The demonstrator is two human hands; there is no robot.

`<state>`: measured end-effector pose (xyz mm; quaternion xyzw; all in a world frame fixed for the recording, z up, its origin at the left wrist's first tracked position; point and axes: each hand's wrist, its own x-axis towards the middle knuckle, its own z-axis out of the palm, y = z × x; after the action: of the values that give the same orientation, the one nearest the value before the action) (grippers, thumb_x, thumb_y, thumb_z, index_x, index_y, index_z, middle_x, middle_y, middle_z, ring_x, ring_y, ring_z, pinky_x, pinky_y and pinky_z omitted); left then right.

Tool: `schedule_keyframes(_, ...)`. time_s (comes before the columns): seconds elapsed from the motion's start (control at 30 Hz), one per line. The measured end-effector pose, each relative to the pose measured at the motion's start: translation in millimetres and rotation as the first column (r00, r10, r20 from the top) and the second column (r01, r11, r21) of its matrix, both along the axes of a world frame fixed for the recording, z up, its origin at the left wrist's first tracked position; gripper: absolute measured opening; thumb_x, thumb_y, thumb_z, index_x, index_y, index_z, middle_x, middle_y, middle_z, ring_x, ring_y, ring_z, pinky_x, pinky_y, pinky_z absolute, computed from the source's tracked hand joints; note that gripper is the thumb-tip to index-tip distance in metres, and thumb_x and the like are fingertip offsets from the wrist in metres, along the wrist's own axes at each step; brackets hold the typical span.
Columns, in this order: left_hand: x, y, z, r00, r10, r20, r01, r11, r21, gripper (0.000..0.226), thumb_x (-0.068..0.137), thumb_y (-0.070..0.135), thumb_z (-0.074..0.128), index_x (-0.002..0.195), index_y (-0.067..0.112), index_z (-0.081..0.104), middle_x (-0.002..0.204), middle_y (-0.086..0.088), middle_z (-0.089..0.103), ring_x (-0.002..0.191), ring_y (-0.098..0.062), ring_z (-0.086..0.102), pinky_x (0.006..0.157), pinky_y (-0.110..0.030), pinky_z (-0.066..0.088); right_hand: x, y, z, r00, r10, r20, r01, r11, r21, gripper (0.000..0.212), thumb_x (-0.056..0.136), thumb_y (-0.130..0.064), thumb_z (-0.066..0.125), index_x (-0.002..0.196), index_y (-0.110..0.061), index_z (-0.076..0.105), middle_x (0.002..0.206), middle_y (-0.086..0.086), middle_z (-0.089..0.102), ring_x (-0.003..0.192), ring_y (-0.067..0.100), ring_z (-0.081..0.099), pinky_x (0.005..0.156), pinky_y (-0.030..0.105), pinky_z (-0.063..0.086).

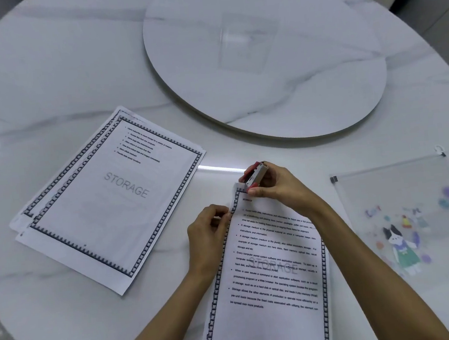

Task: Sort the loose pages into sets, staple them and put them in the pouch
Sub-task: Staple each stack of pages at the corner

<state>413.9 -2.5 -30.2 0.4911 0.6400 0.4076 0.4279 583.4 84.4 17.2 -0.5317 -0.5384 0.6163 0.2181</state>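
While the right hand (278,190) grips the half-hidden stapler (255,174) on the pages (273,272), the left hand (206,235) pinches their edge.

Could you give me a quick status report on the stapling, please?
Right hand grips stapler on top corner of page set. Left hand pinches its left edge. Pouch lies right, other stack left; nothing blocking.

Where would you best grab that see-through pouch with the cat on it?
Probably the zip edge on its far side. The pouch lies flat on the table, so the sheet gives nothing to pinch; that stiffer rail does. Come from the right, away from the pages.
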Motion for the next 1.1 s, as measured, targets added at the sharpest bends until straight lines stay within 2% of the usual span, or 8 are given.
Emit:
schedule_keyframes(0.23, 0, -2, -2, 1.000, -0.011, -0.008, 0.011, 0.999, 0.037, 0.010, 0.086, 0.012, 0.064, 0.089, 0.022, 0.062, 0.083, 0.015, 0.061, 0.081, 0.004, 0.058, 0.067, -0.004, 0.043, 3, 3, 5, 0.994, 0.098, 0.050, -0.095, 0.994, -0.062, 0.030, 0.076, -0.004, 0.072, 0.103, -0.010, 0.059, 0.087, -0.003, 0.062, 0.082, 0.001, 0.062, 0.078, 0.015, 0.047)
schedule_keyframes(0.43, 0, 0, -1, 1.000, -0.002, 0.006, 0.002, 1.000, 0.027, 0.009, 0.086, 0.013, 0.064, 0.088, 0.022, 0.062, 0.082, 0.015, 0.062, 0.080, 0.001, 0.058, 0.066, -0.004, 0.043, -2, -2, 3, 0.992, 0.085, 0.090, -0.084, 0.996, -0.013, 0.028, 0.075, -0.007, 0.074, 0.098, -0.016, 0.060, 0.092, -0.002, 0.065, 0.094, 0.010, 0.062, 0.094, 0.024, 0.047)
schedule_keyframes(0.5, 0, 0, -1, 1.000, 0.001, 0.010, -0.001, 1.000, 0.028, 0.010, 0.086, 0.013, 0.064, 0.087, 0.022, 0.062, 0.082, 0.014, 0.063, 0.080, 0.000, 0.059, 0.065, -0.004, 0.043, -3, -4, 1, 0.994, 0.048, 0.094, -0.049, 0.999, 0.002, 0.028, 0.076, -0.006, 0.073, 0.097, -0.018, 0.060, 0.094, -0.002, 0.066, 0.095, 0.009, 0.062, 0.095, 0.023, 0.046)
schedule_keyframes(0.73, -1, 0, -3, 1.000, 0.005, 0.001, -0.005, 1.000, 0.021, 0.009, 0.086, 0.013, 0.064, 0.086, 0.022, 0.063, 0.082, 0.013, 0.063, 0.081, -0.001, 0.059, 0.066, -0.007, 0.045, -8, -10, 1, 0.993, -0.006, 0.121, 0.001, 0.999, 0.042, 0.028, 0.076, -0.006, 0.073, 0.095, -0.021, 0.059, 0.095, -0.005, 0.065, 0.095, 0.002, 0.061, 0.083, 0.008, 0.045)
schedule_keyframes(0.83, -1, 1, -4, 1.000, 0.009, 0.000, -0.009, 1.000, 0.018, 0.010, 0.086, 0.013, 0.064, 0.086, 0.022, 0.062, 0.081, 0.013, 0.063, 0.081, -0.002, 0.059, 0.067, -0.008, 0.046, -12, -14, -1, 0.989, -0.039, 0.145, 0.028, 0.997, 0.079, 0.029, 0.076, -0.004, 0.073, 0.096, -0.018, 0.058, 0.093, -0.007, 0.064, 0.091, 0.001, 0.062, 0.082, 0.013, 0.046)
schedule_keyframes(0.97, -1, 0, -7, 1.000, 0.003, -0.005, -0.003, 1.000, 0.011, 0.009, 0.087, 0.013, 0.064, 0.086, 0.022, 0.062, 0.081, 0.012, 0.063, 0.077, -0.005, 0.060, 0.068, -0.010, 0.046, -19, -21, -6, 0.981, -0.126, 0.146, 0.106, 0.985, 0.139, 0.030, 0.075, 0.005, 0.071, 0.094, -0.013, 0.057, 0.086, -0.003, 0.065, 0.074, -0.005, 0.065, 0.068, 0.009, 0.049)
schedule_keyframes(1.1, 0, 0, -7, 0.999, -0.002, -0.032, 0.002, 1.000, 0.008, 0.006, 0.088, 0.015, 0.062, 0.088, 0.020, 0.060, 0.083, 0.011, 0.062, 0.078, -0.005, 0.060, 0.067, -0.007, 0.044, -23, -24, -12, 0.972, -0.170, 0.162, 0.136, 0.971, 0.198, 0.030, 0.074, 0.007, 0.071, 0.095, -0.009, 0.056, 0.079, -0.004, 0.064, 0.070, -0.002, 0.065, 0.069, 0.010, 0.050)
